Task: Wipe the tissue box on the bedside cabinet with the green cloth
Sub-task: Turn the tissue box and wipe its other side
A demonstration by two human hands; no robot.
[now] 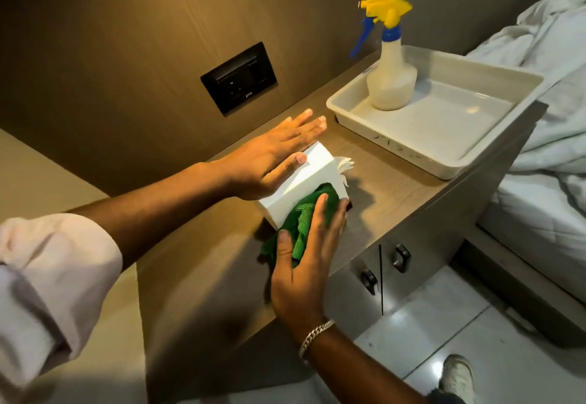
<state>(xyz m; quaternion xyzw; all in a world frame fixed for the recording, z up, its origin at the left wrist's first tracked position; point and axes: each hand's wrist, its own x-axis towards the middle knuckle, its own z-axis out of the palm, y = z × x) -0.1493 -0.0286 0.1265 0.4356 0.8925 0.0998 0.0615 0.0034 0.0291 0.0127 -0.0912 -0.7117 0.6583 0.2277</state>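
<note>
1. On the bedside cabinet [396, 194], seen from the head camera, the white tissue box [304, 178] is tipped onto one edge, with tissue [344, 166] sticking out of its far side.
2. Your left hand [269, 162] lies flat on the upper face of the tissue box, fingers straight and together, thumb resting on the top. It grips nothing; it is spread fully open and braces the box.
3. Your right hand [304, 264] presses the green cloth [304, 219] against the near face of the tissue box. The fingers are extended over the cloth and the thumb pins its lower fold, so the hand is mostly open yet has hold of the cloth.
4. The green cloth is bunched; part of it hangs below the box onto the cabinet top.
5. A white tray [396, 146] sits further along the cabinet top, apart from the box. A spray bottle [391, 77] with a yellow and blue trigger head stands upright in the tray's far corner.
6. A black socket panel [239, 78] is set in the wall behind the cabinet.
7. A bed [545, 93] with rumpled white linen adjoins the cabinet on the far right.
8. A chain bracelet [315, 335] is on your right wrist; a rolled pale sleeve [54, 280] covers your left arm.
</note>
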